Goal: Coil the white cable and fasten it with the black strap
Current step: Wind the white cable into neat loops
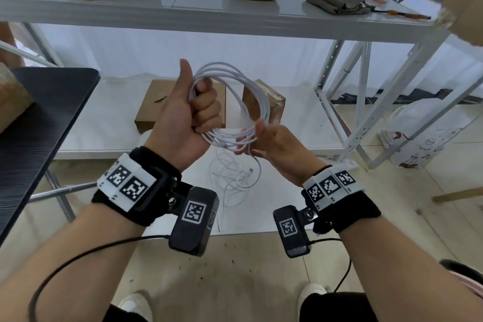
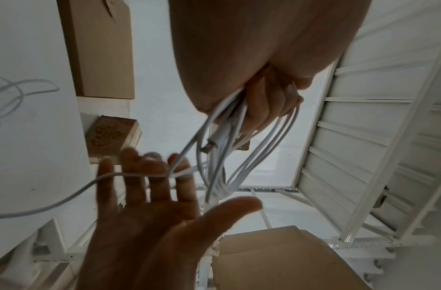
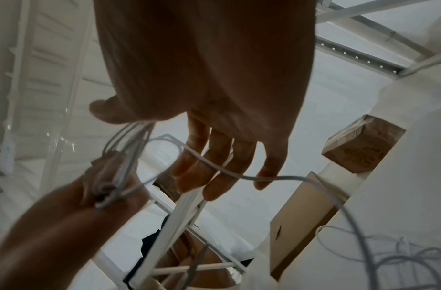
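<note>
The white cable (image 1: 235, 102) is partly wound into a coil of several loops. My left hand (image 1: 201, 110) grips the coil's left side in a fist with the thumb up; in the left wrist view its fingers (image 2: 264, 102) curl round the bundle, and a connector (image 2: 212, 145) hangs just below. My right hand (image 1: 257, 140) is at the coil's lower edge with straight, spread fingers (image 3: 214, 166), and one cable strand (image 3: 239, 176) lies across them. The rest of the cable (image 1: 230, 178) lies tangled on the low shelf below. No black strap is in view.
A black table (image 1: 39, 112) stands at the left. Two cardboard boxes (image 1: 156, 104) (image 1: 264, 102) sit on the low white shelf (image 1: 300, 123) behind the hands. The rack's upper board (image 1: 209, 15) and slanted uprights (image 1: 366, 102) are ahead and to the right. A white bag (image 1: 418, 138) lies on the floor.
</note>
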